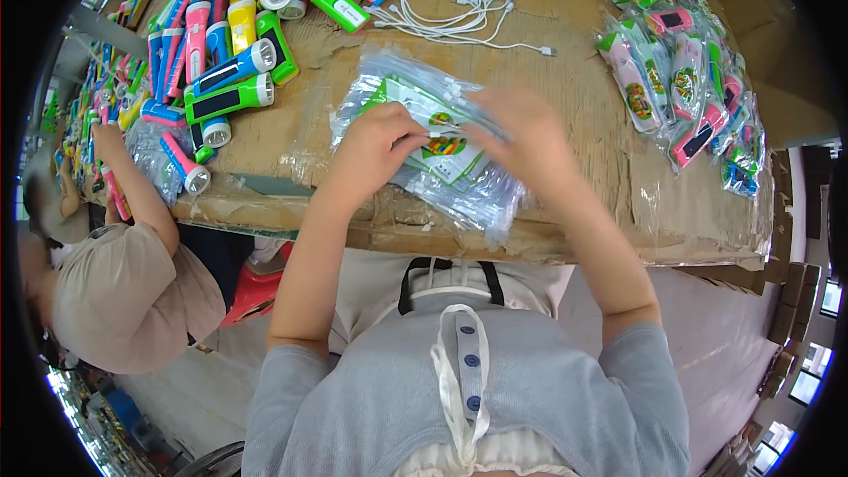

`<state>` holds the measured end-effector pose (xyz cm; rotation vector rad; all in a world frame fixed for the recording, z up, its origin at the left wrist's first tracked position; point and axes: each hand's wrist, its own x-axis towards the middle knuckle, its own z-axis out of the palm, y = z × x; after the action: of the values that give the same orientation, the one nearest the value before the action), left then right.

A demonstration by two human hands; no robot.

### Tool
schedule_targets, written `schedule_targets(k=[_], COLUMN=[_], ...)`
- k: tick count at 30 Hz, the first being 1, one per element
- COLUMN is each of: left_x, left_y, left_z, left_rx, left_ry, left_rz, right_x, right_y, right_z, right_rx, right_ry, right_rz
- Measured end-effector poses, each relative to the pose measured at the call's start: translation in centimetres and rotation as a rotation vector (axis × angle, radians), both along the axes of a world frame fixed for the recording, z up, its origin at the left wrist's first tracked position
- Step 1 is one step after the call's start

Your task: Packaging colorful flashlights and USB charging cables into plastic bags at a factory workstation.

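Our left hand (375, 143) and blurred right hand (521, 137) pinch one bag off the stack of plastic bags (442, 146); bagged flashlights (685, 79) lie finished on the right; loose flashlights (225, 62) remain, we judge.

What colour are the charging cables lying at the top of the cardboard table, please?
White; the bundle of cables shows clearly in the head view.

**Cardboard-Covered Table, Packed From Edge To Edge**

The table (565, 97), wrapped in taped brown cardboard, carries a stack of clear plastic bags (442, 146) at the near edge, loose coloured flashlights (231, 71) heaped left, white cables (459, 18) behind, and bagged flashlights (685, 79) piled right, possibly overhanging.
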<state>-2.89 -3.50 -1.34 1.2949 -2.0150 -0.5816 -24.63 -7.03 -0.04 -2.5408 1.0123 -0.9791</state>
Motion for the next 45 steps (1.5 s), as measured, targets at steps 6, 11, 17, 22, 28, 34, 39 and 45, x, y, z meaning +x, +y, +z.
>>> schedule_targets(k=[6,11,17,22,28,34,39,45], left_x=[0.3,1.4,0.7,1.0,1.1,2.8,2.9,1.9], left_y=[1.5,1.9,2.2,2.4,2.3,6.1,9.7,8.6], left_z=[0.5,-0.4,0.1,-0.2,0.2,1.2,0.3,0.1], left_rx=[-0.186,-0.318,-0.556,-0.668,-0.628,-0.320,-0.154,-0.082], left_ry=[-0.043,0.016,-0.180,-0.213,-0.297,-0.503,-0.281,0.076], left_rz=[0.019,0.111,0.045,-0.033,-0.056,-0.057,0.063,0.250], right_x=[2.8,-2.2,1.4,4.0,5.4,4.5,4.4,6.0], right_y=[1.7,2.0,3.0,1.2,1.0,-3.1,-10.4,-14.2], right_z=[-0.7,1.3,3.1,2.5,1.2,1.3,0.2,-2.7], right_rx=[-0.009,-0.179,0.057,0.422,0.246,0.324,0.334,0.119], right_ry=[0.113,0.158,0.106,0.233,0.280,0.260,0.188,0.502], right_rz=[0.120,0.047,0.028,0.178,0.125,-0.177,-0.039,-0.231])
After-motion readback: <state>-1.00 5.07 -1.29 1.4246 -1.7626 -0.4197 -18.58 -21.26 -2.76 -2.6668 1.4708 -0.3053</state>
